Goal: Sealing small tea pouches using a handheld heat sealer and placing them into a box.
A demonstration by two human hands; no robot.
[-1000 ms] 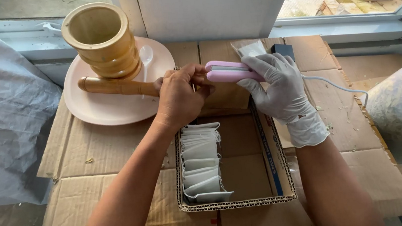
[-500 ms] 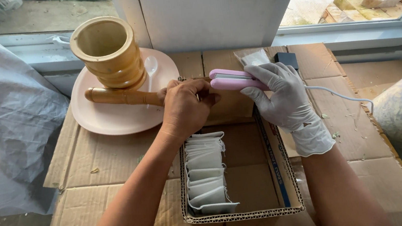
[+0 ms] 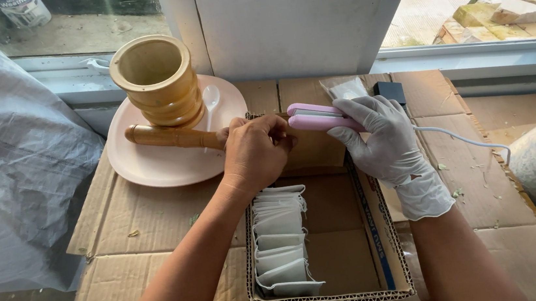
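Now sealing step, judged: gloved right hand (image 3: 385, 142) clamps pink heat sealer (image 3: 317, 117); bare left hand (image 3: 256, 150) pinches, contents hidden, at its left tip, above cardboard box (image 3: 380, 225) of white sachets (image 3: 280, 241). Next needs steady squeeze.

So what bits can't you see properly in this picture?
Head view:
- What the left hand pinches: hidden by its curled fingers.
- Inside the wooden mortar: too shadowed to tell.
- Rear part of the pink sealer: covered by the gloved right hand.
- Near wall of the cardboard box: cut off by the bottom edge.
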